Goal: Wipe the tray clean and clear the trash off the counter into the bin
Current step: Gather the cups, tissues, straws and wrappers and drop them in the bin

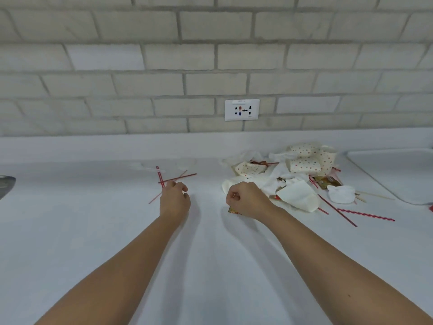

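My left hand (175, 199) is curled over a few thin red straws (161, 178) that lie crossed on the white counter (210, 266), and its fingertips pinch them where they meet. My right hand (247, 199) is closed in a fist at the near left edge of a trash pile (293, 179) made of crumpled white napkins, dotted paper boxes, brown packets and more red straws. A small brown packet (234, 210) peeks out from under that fist; whether the fist holds it cannot be seen. The white tray (389, 170) lies at the far right, partly cut off. No bin is in view.
A brick wall with a power socket (241, 110) backs the counter. Loose red straws (365, 216) and wooden sticks (375, 195) trail from the pile toward the tray. A dark metal object (5, 184) shows at the left edge.
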A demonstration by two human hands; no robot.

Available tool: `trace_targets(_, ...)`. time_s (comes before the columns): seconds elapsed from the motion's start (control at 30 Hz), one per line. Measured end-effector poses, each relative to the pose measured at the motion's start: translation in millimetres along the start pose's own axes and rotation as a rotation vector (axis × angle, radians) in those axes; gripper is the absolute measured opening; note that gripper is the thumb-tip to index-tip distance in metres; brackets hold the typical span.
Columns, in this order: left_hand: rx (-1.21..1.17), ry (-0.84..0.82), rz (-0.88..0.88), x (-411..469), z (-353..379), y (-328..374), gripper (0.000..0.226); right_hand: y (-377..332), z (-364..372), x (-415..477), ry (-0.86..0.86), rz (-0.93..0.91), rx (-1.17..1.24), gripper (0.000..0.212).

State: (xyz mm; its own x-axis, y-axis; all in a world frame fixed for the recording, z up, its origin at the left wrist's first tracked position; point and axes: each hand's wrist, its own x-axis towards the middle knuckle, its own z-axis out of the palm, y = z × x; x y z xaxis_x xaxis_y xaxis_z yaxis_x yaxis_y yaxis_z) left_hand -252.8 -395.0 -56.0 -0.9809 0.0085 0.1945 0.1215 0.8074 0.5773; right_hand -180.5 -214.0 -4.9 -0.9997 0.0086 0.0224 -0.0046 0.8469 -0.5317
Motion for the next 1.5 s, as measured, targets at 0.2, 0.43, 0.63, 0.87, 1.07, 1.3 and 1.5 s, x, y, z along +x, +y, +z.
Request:
trace_targets(0.2,0.293,-0.085,0.022,51,-9,-30,0.032,-24,23,44,-0.052,-0.066,-0.04,0.019)
trace_targets(0.43,0.467,-0.212,0.043,89,5,-34,0.03,-41,28,104,-0.056,-0.124,-0.07,0.019)
trace_targets(0.63,0.548,-0.313,0.038,93,7,-33,0.028,-56,34,150,-0.074,-0.147,-0.113,0.018)
trace_targets(0.87,0.507,-0.289,-0.02,91,3,-46,0.032,-64,54,191,-0.131,-0.096,-0.143,0.02)
trace_targets(1.07,0.442,-0.216,-0.034,95,1,-53,0.031,-97,95,230,-0.127,-0.172,-0.097,0.022)
trace_targets(1.3,0.352,-0.154,0.017,97,8,-63,0.032,-122,134,265,-0.253,-0.248,-0.209,0.02)
trace_targets(1.5,0.268,-0.123,0.014,97,4,-63,0.029,-121,129,272,-0.375,-0.208,-0.344,0.028)
